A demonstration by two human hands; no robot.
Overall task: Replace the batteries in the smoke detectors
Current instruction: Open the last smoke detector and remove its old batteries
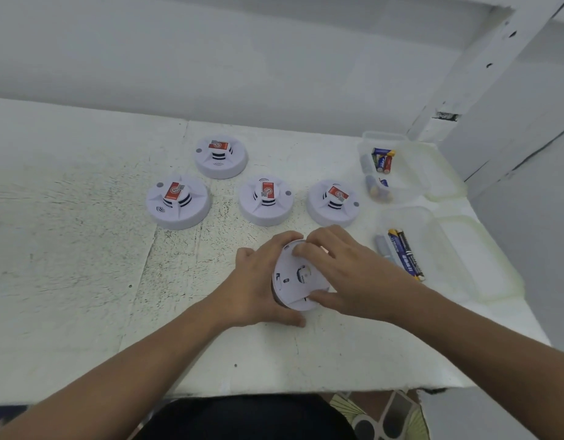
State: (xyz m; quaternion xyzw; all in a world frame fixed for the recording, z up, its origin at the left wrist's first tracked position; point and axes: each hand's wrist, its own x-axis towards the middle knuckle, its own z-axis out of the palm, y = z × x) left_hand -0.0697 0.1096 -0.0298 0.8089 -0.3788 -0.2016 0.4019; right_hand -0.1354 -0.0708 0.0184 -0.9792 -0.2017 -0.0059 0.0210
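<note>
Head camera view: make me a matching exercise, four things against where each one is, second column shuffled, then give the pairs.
Things
1. detector turned underside up
2. detector farthest from the person
3. far clear box
4. near clear box

Places
A. right side of the table, holding a few long batteries laid side by side
B. alone behind the row of three upright detectors
C. between the left hand and the right hand
D. right side, nearer the wall, with short batteries jumbled inside

Pairs: 1-C, 2-B, 3-D, 4-A
</note>
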